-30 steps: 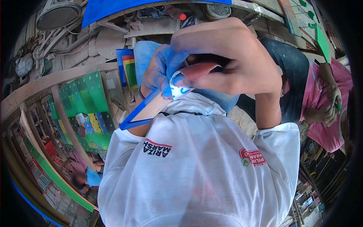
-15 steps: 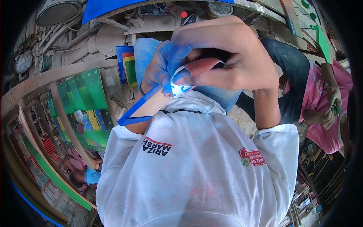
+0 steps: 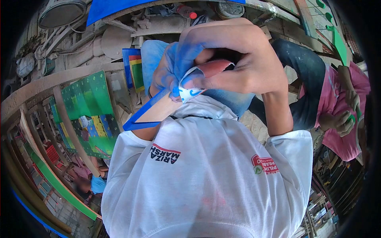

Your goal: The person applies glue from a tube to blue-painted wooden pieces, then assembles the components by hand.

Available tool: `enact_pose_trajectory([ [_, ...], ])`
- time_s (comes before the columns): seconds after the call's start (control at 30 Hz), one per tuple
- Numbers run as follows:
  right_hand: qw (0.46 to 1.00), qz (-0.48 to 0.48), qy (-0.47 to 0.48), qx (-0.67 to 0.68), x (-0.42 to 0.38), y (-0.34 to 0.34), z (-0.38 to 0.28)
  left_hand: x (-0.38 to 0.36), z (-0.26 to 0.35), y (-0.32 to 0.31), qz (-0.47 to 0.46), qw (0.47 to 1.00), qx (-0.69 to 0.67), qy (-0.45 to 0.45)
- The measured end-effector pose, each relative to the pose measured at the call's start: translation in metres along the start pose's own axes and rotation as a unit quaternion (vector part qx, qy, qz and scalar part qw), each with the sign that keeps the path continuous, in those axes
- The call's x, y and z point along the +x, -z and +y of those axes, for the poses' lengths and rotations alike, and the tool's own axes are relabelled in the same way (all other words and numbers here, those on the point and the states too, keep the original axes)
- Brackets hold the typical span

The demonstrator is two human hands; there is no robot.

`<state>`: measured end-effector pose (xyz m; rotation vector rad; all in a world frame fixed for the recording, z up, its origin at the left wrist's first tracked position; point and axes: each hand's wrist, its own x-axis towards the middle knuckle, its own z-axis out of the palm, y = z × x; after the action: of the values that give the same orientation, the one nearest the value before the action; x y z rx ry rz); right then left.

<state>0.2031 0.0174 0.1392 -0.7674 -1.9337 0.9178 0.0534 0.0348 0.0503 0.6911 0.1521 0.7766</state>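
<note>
A piece of bare wood with blue-painted edges point(image 3: 156, 110) is gripped in my left hand point(image 3: 163, 75), whose fingers are stained blue and partly hidden behind the other hand. My right hand point(image 3: 248, 53) is closed on a folded strip of sandpaper point(image 3: 216, 68), reddish on one face and white with blue print on the other. The sandpaper touches the wood's upper end, where both hands meet. Blue stain also covers the right fingertips. Both hands are held in front of my white shirt point(image 3: 214, 170), above my lap.
A co-worker in a pink shirt point(image 3: 343, 131) sits at the right, a small green piece in their hands point(image 3: 345, 121). Green panels point(image 3: 85, 99) lean against a wooden frame at left. A blue board point(image 3: 115, 8) and a red-capped bottle point(image 3: 186, 12) lie ahead. Another person point(image 3: 97, 184) is at lower left.
My right hand has shifted slightly left with the sandpaper. The wood has barely moved. The co-worker's hands at the right have changed position a little around the green piece.
</note>
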Motion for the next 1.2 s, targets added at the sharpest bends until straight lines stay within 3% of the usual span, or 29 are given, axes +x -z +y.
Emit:
enact_pose_trajectory([
  [0.67, 0.991, 0.054, -0.028, 0.116, -0.005, -0.012, 0.003, 0.001, -0.006, -0.009, 0.066, 0.995, 0.08, 0.007],
  [0.83, 0.985, 0.091, 0.018, 0.148, -0.004, -0.018, 0.006, -0.001, -0.007, -0.012, 0.081, 0.992, 0.1, 0.007],
  [1.2, 0.969, 0.111, 0.021, 0.218, -0.006, -0.025, 0.008, 0.002, -0.011, -0.015, 0.118, 0.983, 0.142, 0.01],
])
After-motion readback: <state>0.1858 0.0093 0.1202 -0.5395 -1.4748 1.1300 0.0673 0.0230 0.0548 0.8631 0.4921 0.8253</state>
